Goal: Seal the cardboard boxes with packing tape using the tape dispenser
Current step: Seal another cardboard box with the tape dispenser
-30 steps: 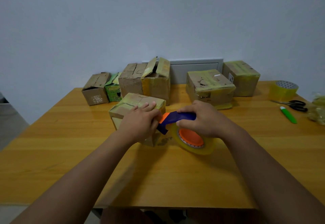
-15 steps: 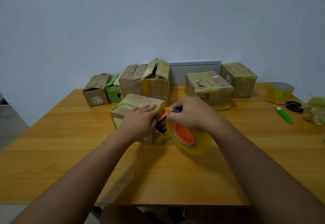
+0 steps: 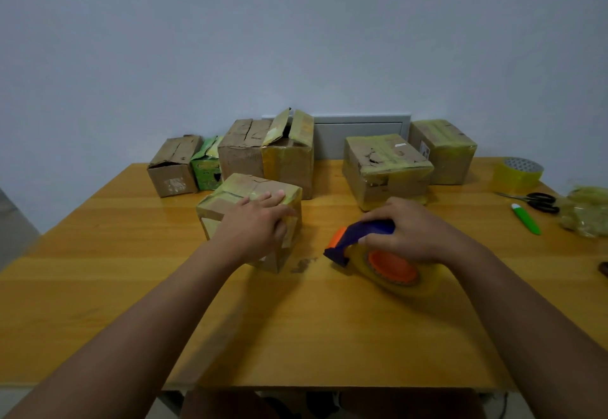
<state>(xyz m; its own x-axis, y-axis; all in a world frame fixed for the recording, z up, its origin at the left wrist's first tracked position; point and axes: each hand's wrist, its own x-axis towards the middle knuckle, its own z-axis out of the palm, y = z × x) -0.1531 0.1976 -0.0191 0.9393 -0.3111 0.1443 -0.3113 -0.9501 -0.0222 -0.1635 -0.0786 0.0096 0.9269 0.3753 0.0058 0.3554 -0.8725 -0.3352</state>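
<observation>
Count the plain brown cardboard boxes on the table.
5: front box under the left hand; small far-left box; tall open-flapped box at back centre; taped box right of centre; far-right box. Others may hide behind.

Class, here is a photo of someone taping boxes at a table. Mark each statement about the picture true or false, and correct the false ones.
1. The left hand rests on the near cardboard box. True.
2. The tape dispenser is pressed against that box. False: it is apart from the box, over the table, gripped by the right hand.
3. A spare tape roll sits at the table's far right, behind the scissors. True.
4. The green-handled tool lies on top of a box. False: it lies on the table beside the scissors.
5. All boxes at the back have flat, closed tops. False: the tall middle box has a flap sticking up.
</observation>
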